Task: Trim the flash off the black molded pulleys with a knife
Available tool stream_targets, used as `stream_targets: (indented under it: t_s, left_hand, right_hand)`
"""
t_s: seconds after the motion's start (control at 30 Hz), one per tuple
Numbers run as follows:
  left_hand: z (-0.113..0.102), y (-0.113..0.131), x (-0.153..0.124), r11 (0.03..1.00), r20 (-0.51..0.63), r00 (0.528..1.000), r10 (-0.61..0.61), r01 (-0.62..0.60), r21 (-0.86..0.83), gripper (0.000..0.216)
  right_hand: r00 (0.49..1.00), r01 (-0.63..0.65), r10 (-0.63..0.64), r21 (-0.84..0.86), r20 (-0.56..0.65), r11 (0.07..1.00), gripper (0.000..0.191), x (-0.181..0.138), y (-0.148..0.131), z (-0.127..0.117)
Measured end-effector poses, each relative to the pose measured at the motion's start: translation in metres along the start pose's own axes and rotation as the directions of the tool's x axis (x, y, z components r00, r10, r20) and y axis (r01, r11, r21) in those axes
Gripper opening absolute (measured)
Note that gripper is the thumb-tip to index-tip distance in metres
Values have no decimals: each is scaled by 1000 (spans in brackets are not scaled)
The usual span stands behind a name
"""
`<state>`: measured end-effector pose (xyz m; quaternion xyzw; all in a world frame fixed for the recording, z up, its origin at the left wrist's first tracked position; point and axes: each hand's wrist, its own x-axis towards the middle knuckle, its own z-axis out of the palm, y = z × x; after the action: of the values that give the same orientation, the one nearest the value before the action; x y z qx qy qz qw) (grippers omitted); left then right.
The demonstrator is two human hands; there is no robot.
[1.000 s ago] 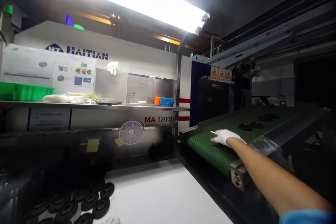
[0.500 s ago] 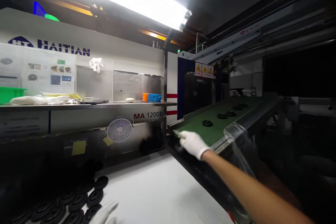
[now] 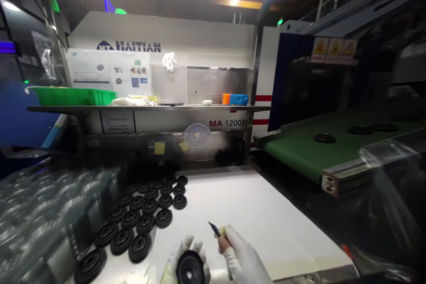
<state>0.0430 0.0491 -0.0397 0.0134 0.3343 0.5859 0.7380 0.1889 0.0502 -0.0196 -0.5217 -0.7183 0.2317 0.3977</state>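
Gloved hands are holding a black disc and a small knife over a white table.

Rows of matching discs (image 3: 145, 223) are lying on the white table (image 3: 239, 204), just left of the left hand (image 3: 175, 262), which is clasping the black disc (image 3: 190, 268) low in view; the right hand (image 3: 241, 257) is pinching the small knife (image 3: 214, 229) near the disc, while a green conveyor belt (image 3: 293, 153) is carrying more discs (image 3: 325, 138) further right.

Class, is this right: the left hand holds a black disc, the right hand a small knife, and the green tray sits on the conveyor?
No: the head view shows the green tray on the steel shelf, not the conveyor. The left hand holds the black disc, the right hand the small knife.
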Motion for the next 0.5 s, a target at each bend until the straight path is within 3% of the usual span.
stream_targets:
  t_s: [0.07, 0.13, 0.27, 0.5]
  left_hand:
    - [0, 6, -5, 996, -50, 998, -26, 22, -86, 26]
    - [1, 11, -10, 990, -38, 996, 75, -79, -118, 22]
    - [2, 8, -19, 978, 57, 981, 188, -181, -102, 14]
    - [-2, 2, -19, 997, 113, 993, 45, -37, -70, 2]
  right_hand:
    - [998, -16, 13, 54, 64, 998, 27, -10, 1, 5]
    - [993, -50, 43, 60, 114, 997, 24, -24, -2, 12]
    - [998, -24, 34, -167, 58, 986, 20, -41, -17, 24]
    - [998, -23, 43, -444, 35, 896, 24, -43, -21, 32]
